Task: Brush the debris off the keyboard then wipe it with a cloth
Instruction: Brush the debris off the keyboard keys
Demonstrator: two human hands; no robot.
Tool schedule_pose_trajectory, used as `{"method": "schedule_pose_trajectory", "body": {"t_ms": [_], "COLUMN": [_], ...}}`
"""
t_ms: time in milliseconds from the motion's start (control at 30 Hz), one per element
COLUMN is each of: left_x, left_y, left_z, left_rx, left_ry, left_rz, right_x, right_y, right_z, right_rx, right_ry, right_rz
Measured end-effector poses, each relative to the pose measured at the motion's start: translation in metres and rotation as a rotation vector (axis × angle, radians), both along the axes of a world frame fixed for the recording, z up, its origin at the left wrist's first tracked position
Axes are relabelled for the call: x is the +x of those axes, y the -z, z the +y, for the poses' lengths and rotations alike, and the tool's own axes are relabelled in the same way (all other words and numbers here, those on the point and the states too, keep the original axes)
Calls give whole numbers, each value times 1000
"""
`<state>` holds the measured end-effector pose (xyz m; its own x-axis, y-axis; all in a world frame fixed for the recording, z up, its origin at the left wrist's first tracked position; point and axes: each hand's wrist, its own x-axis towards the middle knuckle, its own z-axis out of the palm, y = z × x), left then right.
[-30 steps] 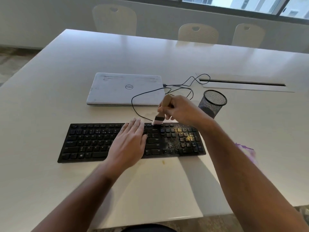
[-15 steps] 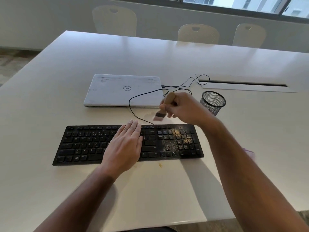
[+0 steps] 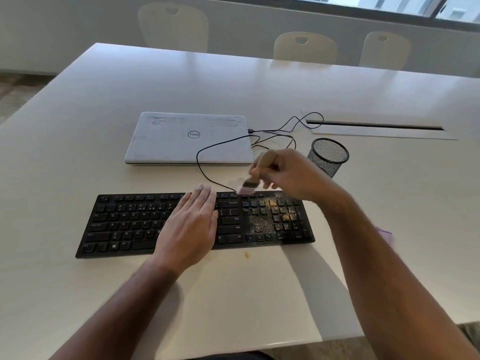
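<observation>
Brush (image 3: 250, 184) lowered to keyboard (image 3: 135, 224) — right hand (image 3: 288, 172) grips it | left hand (image 3: 192, 224) flat

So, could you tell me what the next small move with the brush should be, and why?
Probably a short stroke rightward across the number pad. The right hand holds the brush at the back edge of the keyboard, just left of the yellowish debris, which still covers those keys. The left hand lies flat on the middle keys, steadying the board.
</observation>
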<state>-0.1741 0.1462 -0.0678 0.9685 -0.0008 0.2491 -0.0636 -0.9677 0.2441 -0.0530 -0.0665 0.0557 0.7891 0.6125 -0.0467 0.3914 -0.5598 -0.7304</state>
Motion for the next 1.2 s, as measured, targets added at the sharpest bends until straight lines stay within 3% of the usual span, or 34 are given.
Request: {"method": "schedule_pose_trajectory", "body": {"t_ms": [133, 367, 600, 833, 1033, 1200], "left_x": [-1, -2, -1, -2, -2, -1], "left_y": [-1, 0, 0, 1, 0, 1], "left_z": [0, 1, 1, 1, 1, 1], "left_rx": [-8, -23, -18, -15, -17, -15], "left_ry": [-1, 1, 4, 1, 4, -4], "left_rz": [0, -6, -6, -3, -2, 7], "right_x": [-13, -4, -14, -19, -13, -25], "right_y": [13, -12, 2, 15, 6, 16], "right_z": [22, -12, 23, 31, 30, 35], "right_rx": [-15, -296, 14, -199, -54, -148], "right_ry": [-45, 96, 378, 398, 475, 430], "right_rz": [-30, -122, -224, -322, -322, -303]}}
